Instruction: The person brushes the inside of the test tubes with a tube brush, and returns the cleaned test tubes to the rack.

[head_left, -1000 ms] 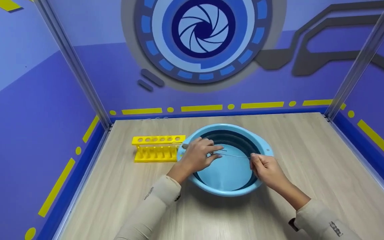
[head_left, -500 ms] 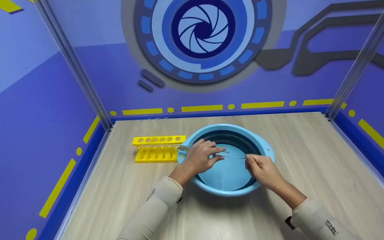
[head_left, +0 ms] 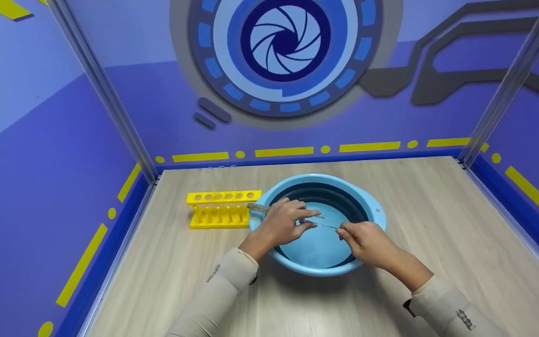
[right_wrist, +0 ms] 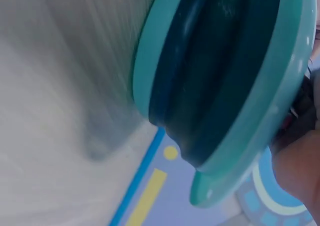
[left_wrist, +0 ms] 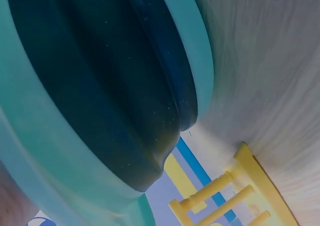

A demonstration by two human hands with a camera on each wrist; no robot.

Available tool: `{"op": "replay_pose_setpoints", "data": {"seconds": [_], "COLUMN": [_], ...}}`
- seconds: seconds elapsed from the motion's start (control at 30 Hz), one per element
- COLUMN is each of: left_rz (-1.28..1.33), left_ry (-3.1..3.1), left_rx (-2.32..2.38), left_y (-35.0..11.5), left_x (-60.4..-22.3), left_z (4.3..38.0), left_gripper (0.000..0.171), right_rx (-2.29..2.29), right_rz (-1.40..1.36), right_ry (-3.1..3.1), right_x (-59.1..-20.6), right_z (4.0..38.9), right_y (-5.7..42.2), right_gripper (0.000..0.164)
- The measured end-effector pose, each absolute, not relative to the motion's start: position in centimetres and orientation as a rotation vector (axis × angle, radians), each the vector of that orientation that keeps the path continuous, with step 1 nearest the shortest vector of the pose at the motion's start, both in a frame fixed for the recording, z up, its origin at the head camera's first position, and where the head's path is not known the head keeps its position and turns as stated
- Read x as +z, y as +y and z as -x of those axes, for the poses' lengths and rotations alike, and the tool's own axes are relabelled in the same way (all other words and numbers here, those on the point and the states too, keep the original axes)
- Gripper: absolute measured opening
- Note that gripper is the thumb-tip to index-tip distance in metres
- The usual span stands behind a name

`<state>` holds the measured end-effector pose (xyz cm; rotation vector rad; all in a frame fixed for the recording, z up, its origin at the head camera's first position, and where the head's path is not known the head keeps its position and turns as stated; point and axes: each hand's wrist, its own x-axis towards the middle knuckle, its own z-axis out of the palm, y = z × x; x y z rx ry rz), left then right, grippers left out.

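My left hand (head_left: 282, 222) holds a clear test tube (head_left: 253, 206) nearly level above the blue basin (head_left: 316, 271). Greyish bristles of a test tube brush show inside the tube's left end. From the tube's other side comes the brush's thin wire handle (head_left: 329, 226), which my right hand (head_left: 367, 241) pinches over the basin's right part. My left fingers and palm hide the middle of the tube. Both wrist views mostly show the basin's dark folding outer wall; the tube and brush are not visible there.
A yellow test tube rack (head_left: 224, 217) stands just left of the basin. Several clear ring-shaped ends (head_left: 222, 167), perhaps tubes, lie near the table's back edge. Blue printed panels (head_left: 297, 135) enclose the back and sides of the wooden table (head_left: 194, 281).
My right hand has moved left, toward my left hand, and slightly down. The brush's bristles have slid farther left into the tube. My left hand has barely shifted.
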<state>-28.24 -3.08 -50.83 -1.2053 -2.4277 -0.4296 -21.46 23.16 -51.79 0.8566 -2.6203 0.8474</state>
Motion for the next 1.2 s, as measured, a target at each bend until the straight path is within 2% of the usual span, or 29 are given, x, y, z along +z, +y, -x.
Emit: {"op": "replay_pose_setpoints", "data": {"seconds": [0.23, 0.33, 0.5, 0.6, 0.73, 0.83, 1.0, 1.2], "left_rz": [1.261, 1.312, 1.355, 1.354, 1.357, 1.348, 1.301, 1.291], "left_ry": [-2.569, -2.681, -2.886, -2.967, -2.998, -2.993, -2.967, -2.8], "left_rx": [-0.463, -0.519, -0.684, -0.754, -0.771, -0.783, -0.832, -0.732], "left_y": [-3.2, -3.4, -4.0, -4.2, -4.2, -4.1, -3.8, -3.6], "left_x": [-49.8, -49.0, -47.9, -47.3, -47.1, -47.3, -48.2, -49.0], "left_z": [28.0, 27.9, 27.9, 28.0, 28.3, 28.5, 28.5, 28.3], "left_gripper": [0.033, 0.035, 0.038, 0.041, 0.043, 0.043, 0.042, 0.038], "right_rx": [0.448, 0.295, 0.113, 0.082, 0.108, 0.15, 0.304, 0.766], "right_rz": [-0.965, -0.996, -1.082, -1.116, -1.126, -1.118, -1.1, -1.062], "right_ry": [-2.452, -2.32, -2.135, -2.068, -2.054, -2.074, -2.138, -2.312], "right_x": [-51.6, -51.8, -51.9, -51.9, -52.0, -52.3, -52.8, -52.6], "right_z": [21.9, 22.1, 22.3, 22.4, 22.6, 22.6, 22.2, 21.6], "right_y": [23.9, 24.2, 24.7, 25.0, 25.5, 25.7, 25.9, 25.4], "right_gripper": [0.01, 0.017, 0.04, 0.036, 0.012, 0.017, 0.011, 0.024]}}
